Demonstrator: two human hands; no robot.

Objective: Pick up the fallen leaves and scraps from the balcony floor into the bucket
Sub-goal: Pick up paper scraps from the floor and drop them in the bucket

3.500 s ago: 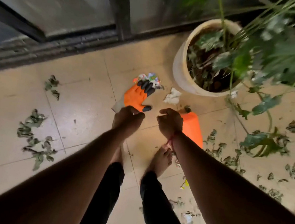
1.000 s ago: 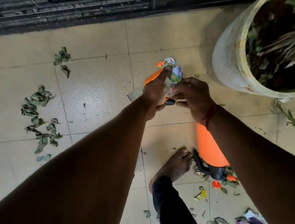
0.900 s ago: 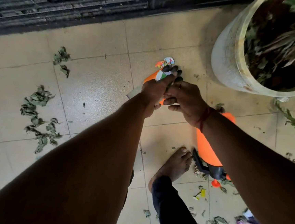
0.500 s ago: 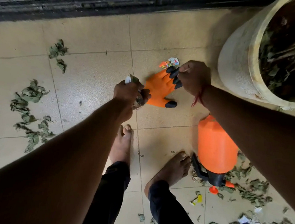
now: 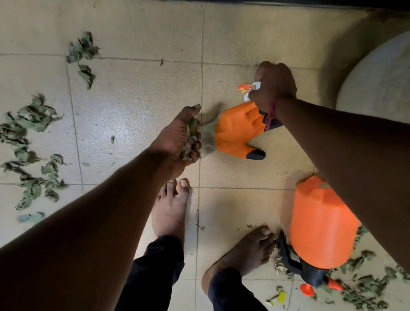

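Hands first: the left hand (image 5: 178,135) is curled around a clump of crumpled green leaves and small scraps, its fingers beside the pale cuff of an orange glove (image 5: 235,133) lying on the tiled floor (image 5: 135,92). The right hand (image 5: 274,85) is closed over a bright paper scrap (image 5: 247,89) just past the glove's dark fingertips. Bare feet stand below. An orange spray bottle (image 5: 321,230) lies on its side by the right foot. Dry leaves (image 5: 29,145) are scattered to the left, more litter to the lower right. A pale round pot (image 5: 384,81) sits at the upper right.
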